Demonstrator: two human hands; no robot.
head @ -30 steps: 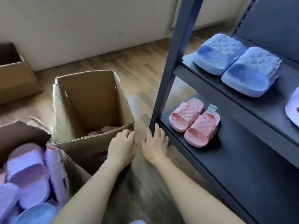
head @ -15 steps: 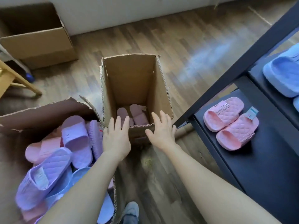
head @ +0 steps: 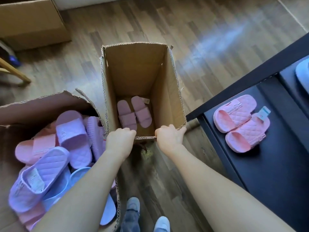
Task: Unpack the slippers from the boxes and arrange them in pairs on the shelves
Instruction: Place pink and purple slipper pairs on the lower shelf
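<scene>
Our left hand [head: 119,139] and right hand [head: 170,137] both grip the near rim of the tall box [head: 173,91]. A mauve slipper pair [head: 133,113] lies on its bottom, and a pink pair [head: 242,123] sits near the lower shelf's [head: 267,173] corner beside the box.

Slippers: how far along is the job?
Done: one pink pair on the shelf. In hand: the left hand and right hand grip the rim of the tall box, a mauve pair at its bottom. Left: that pair, plus the heap in the torn box.
</scene>
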